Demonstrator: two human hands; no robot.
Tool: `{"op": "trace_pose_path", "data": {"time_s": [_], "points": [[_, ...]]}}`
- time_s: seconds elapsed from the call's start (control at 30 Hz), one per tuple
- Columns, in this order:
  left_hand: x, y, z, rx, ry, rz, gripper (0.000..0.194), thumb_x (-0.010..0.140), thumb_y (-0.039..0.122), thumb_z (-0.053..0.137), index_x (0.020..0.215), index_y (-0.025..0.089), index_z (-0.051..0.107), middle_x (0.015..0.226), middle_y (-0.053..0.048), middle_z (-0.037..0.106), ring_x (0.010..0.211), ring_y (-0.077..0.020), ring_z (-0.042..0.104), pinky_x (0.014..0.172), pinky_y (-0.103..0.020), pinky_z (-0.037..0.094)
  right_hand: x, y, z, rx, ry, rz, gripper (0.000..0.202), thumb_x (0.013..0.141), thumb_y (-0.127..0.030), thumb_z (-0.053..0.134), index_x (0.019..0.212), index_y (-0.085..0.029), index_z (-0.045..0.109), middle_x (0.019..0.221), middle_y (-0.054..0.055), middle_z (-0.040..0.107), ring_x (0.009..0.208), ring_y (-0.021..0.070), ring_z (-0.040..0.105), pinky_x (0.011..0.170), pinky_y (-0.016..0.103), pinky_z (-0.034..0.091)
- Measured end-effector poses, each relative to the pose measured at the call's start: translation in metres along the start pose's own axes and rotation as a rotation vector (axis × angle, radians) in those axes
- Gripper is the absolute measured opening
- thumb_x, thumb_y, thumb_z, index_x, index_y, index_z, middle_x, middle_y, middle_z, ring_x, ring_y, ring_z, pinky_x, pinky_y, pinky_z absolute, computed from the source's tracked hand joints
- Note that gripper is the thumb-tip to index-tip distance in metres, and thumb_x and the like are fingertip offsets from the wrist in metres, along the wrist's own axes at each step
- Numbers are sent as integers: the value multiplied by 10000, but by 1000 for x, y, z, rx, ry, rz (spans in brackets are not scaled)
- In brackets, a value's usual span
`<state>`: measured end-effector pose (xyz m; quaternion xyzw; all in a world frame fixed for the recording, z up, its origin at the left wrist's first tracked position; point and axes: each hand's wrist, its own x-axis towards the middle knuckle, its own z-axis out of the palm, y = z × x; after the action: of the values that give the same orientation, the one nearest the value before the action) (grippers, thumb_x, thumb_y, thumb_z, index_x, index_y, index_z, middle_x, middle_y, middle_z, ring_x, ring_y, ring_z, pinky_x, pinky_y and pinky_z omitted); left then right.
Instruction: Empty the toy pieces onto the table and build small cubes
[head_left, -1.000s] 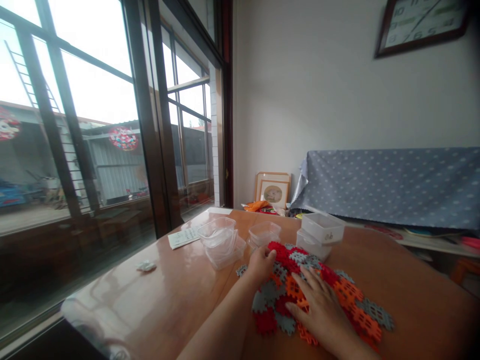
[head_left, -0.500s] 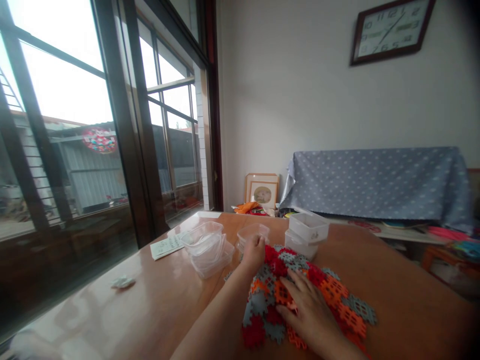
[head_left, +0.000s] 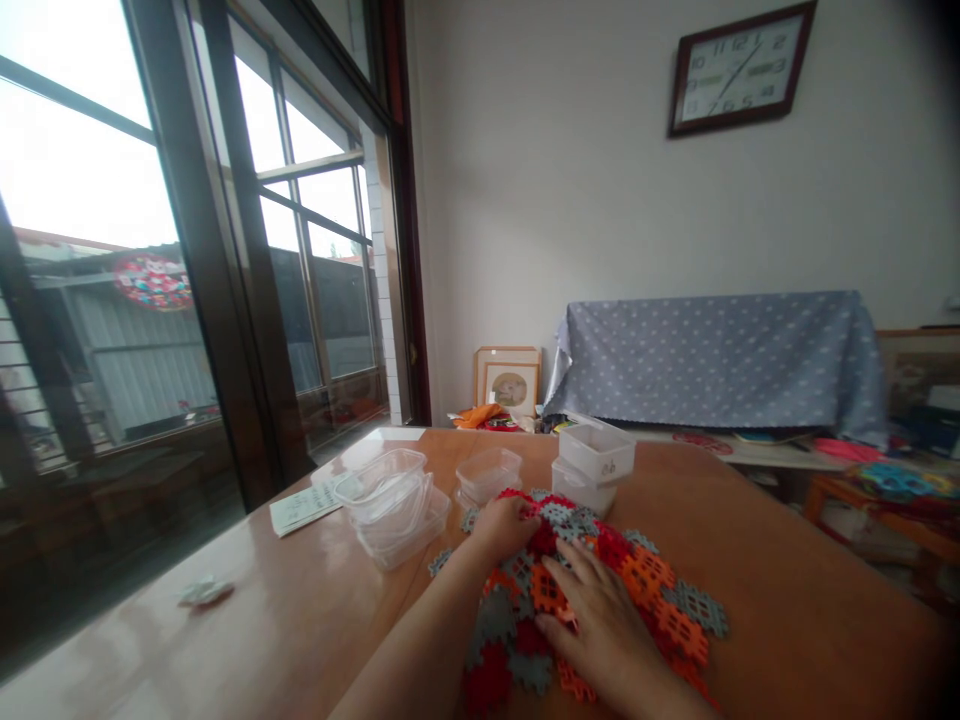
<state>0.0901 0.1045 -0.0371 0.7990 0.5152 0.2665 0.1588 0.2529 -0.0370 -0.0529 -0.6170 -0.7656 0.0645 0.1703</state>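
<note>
A pile of red, orange and grey interlocking plastic pieces (head_left: 547, 588) lies on the wooden table (head_left: 780, 600) in front of me. My left hand (head_left: 504, 528) is at the far left part of the pile, its fingers curled down onto a red piece; whether it grips anything is hidden. Over the middle of the pile rests my right hand (head_left: 592, 605), palm down with its fingers spread, holding nothing. Some grey pieces lie beside my left wrist, partly hidden behind the forearm.
Clear plastic containers (head_left: 394, 505) stand stacked at the left, with another clear tub (head_left: 489, 475) behind my left hand. White boxes (head_left: 596, 450) are stacked behind the pile. Paper (head_left: 304, 505) and a small pale packet (head_left: 204, 590) lie at the left.
The view has turned slightly right. My left hand has come down from above the far edge of the pile onto the pieces. My right hand stays spread on the pile.
</note>
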Motion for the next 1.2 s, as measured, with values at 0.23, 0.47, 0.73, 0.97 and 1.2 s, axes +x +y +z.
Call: {"op": "trace_pose_path", "data": {"time_s": [0.23, 0.47, 0.73, 0.97, 1.2], "points": [[10, -3, -15, -20, 75, -17, 380, 953, 353, 385, 887, 158, 705, 836, -36, 702, 788, -168, 610, 693, -243, 433, -3, -2, 0, 13, 17, -18, 663, 906, -599, 491, 1489, -284, 483, 1639, 41, 315, 1532, 315, 173, 1231, 506, 160], [35, 2, -8, 111, 47, -95, 272, 881, 250, 501, 1038, 167, 706, 1103, -134, 723, 1023, -245, 653, 899, -329, 468, -1, -2, -1, 17, 11, -14, 650, 903, -586, 501, 1480, -288, 496, 1642, 43, 309, 1528, 319, 190, 1227, 518, 162], [60, 11, 6, 252, -157, -160, 427, 803, 282, 618, 1185, 97, 673, 1246, -247, 668, 1154, -367, 635, 964, -441, 483, -2, -6, -8, 26, -22, 8, 645, 902, -577, 501, 1488, -307, 480, 1644, 29, 306, 1535, 317, 169, 1224, 521, 172], [69, 13, 4, 319, -214, -240, 597, 771, 394, 643, 1275, 74, 633, 1480, -306, 458, 1153, -391, 641, 916, -412, 507, -3, -8, -12, 49, -39, 6, 662, 899, -577, 513, 1499, -303, 460, 1647, 38, 297, 1535, 322, 156, 1230, 524, 143], [69, 14, 4, 326, -226, -209, 516, 761, 402, 663, 1175, 98, 707, 1255, -255, 669, 1128, -379, 656, 921, -388, 508, -4, -9, -14, 49, -34, 5, 644, 899, -552, 522, 1486, -293, 478, 1639, 47, 316, 1533, 327, 163, 1224, 527, 159]]}}
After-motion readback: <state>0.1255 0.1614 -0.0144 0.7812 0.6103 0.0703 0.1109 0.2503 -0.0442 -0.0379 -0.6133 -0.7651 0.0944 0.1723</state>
